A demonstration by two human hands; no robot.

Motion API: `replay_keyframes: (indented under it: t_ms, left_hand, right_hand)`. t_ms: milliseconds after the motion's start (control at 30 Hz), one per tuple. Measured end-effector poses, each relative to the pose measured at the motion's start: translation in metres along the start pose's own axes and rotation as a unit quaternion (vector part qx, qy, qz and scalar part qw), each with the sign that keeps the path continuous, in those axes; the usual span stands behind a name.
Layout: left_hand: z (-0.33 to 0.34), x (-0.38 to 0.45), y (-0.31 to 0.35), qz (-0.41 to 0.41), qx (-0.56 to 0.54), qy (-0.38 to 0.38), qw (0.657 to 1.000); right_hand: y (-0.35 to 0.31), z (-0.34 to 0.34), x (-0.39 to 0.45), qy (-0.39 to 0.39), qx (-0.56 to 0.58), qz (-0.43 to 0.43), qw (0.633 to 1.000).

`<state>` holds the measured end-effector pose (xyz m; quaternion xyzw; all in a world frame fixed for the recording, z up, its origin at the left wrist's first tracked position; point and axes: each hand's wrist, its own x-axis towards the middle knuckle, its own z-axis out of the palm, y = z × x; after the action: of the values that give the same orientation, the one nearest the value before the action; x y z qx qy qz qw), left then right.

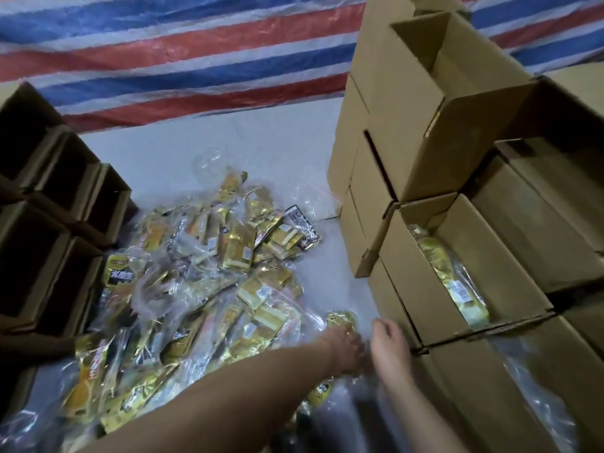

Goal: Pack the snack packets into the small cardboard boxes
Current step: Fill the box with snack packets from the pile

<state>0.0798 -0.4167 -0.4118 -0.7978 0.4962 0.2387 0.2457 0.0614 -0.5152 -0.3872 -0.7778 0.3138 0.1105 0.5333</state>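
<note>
Snack packets (196, 282), gold and clear-wrapped, are heaped on the pale floor (281, 148), forward and left of both hands. One gold packet (343, 318) at the heap's right edge is touched by the left hand (346, 349), fingers curled over it; a firm grasp cannot be confirmed through blur. The right hand (389, 348), just beside it, is loosely curled and seemingly empty. The open cardboard box (421, 299), already holding a packet lengthwise, stands just right of the right hand; judged nearer to that hand.

Bare floor (228, 138) ahead, box stacks (408, 142) flanking (packet heap (202, 273) between)
</note>
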Motion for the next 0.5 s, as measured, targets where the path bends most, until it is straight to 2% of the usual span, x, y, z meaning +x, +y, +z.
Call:
replay_keyframes:
  t_ms: [133, 333, 433, 500]
  left_hand:
    - [0.010, 0.020, 0.000, -0.010, 0.012, -0.017, 1.000]
    - [0.029, 0.018, -0.012, -0.004, 0.054, 0.003, 0.999]
    - [0.024, -0.002, -0.026, 0.001, 0.032, 0.042, 0.999]
    - [0.016, -0.023, -0.039, -0.013, -0.023, 0.094, 0.995]
  right_hand:
    - [-0.002, 0.007, 0.006, -0.034, -0.031, 0.006, 0.999]
    - [-0.003, 0.018, 0.013, -0.063, -0.022, 0.019, 0.998]
    - [-0.007, 0.015, 0.014, -0.060, -0.024, 0.004, 0.998]
    - [-0.011, 0.012, 0.016, -0.052, -0.005, -0.006, 0.999]
